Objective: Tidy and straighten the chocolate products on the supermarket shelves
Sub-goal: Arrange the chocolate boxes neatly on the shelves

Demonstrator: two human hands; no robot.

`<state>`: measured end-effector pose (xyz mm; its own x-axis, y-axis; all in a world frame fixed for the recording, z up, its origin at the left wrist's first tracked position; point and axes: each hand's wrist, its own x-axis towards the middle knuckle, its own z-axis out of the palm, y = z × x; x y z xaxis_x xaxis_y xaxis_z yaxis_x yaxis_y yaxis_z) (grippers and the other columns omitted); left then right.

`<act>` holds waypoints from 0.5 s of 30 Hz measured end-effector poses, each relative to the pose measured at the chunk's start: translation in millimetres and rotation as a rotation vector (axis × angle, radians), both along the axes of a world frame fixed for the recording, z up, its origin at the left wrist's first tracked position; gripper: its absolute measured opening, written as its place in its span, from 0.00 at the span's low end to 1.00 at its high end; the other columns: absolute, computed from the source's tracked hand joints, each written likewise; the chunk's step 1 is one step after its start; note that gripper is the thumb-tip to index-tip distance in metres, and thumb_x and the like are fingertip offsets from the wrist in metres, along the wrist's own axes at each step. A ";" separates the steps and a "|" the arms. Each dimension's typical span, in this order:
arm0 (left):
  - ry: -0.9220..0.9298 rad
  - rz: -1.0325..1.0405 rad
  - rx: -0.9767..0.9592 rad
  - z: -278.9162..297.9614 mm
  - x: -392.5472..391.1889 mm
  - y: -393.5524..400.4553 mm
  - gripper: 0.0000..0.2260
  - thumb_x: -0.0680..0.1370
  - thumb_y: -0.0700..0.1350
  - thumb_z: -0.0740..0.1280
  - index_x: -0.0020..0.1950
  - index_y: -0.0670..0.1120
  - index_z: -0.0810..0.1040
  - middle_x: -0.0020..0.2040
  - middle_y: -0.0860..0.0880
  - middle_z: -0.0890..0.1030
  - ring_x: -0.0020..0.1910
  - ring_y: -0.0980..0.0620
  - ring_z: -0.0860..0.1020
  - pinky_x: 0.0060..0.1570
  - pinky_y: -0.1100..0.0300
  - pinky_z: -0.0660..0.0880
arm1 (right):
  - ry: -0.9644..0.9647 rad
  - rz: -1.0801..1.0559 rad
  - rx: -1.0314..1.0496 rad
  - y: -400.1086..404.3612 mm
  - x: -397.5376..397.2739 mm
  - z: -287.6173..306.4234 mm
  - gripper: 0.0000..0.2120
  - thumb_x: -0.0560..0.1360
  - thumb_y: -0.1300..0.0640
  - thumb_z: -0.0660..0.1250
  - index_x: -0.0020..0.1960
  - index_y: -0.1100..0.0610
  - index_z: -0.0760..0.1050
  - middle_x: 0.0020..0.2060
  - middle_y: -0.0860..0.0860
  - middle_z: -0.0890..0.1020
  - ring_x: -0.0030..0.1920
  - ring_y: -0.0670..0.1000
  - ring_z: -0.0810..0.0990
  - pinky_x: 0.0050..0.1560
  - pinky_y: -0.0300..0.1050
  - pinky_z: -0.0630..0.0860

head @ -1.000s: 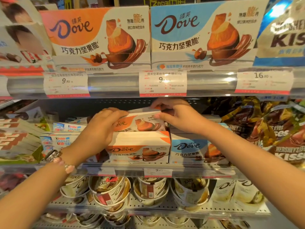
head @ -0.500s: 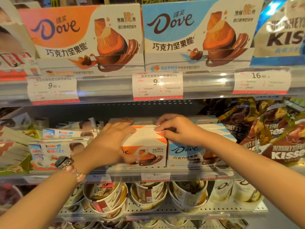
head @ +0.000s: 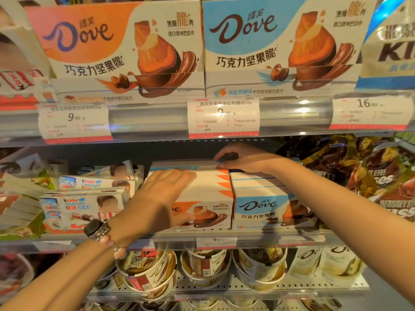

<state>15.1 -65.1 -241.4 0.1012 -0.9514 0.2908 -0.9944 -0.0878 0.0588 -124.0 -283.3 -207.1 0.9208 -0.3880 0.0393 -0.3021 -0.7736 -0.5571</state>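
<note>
**shelfnoob:** Which step are you on here?

**aisle9:** Squaring up the orange Dove stack [head: 208,194] on the middle shelf [head: 258,240]. Your left hand [head: 164,196] lies flat on top of it, fingers straight, gripping nothing. Your right hand [head: 242,160] reaches to the back, fingers curled over a box edge there; can't tell if it's really pinching.

**shelfnoob:** Next?

**aisle9:** Probably nudge that back box flush, then line the fronts up with the blue Dove stack [head: 269,205] touching beside it.
</note>
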 end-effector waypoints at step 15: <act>-0.051 0.066 0.056 -1.8 -1.0 -0.9 0.37 0.69 0.68 0.64 0.74 0.59 0.56 0.75 0.56 0.59 0.72 0.53 0.59 0.70 0.52 0.57 | -0.136 -0.015 -0.066 16.3 2.9 -2.0 0.16 0.77 0.50 0.63 0.64 0.53 0.71 0.54 0.45 0.74 0.49 0.39 0.73 0.44 0.30 0.69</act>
<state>14.1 -66.0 -243.2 0.1512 -0.9580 0.2438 -0.9878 -0.1554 0.0019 -121.1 -267.0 -209.0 0.8992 -0.3943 0.1896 -0.2391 -0.8058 -0.5418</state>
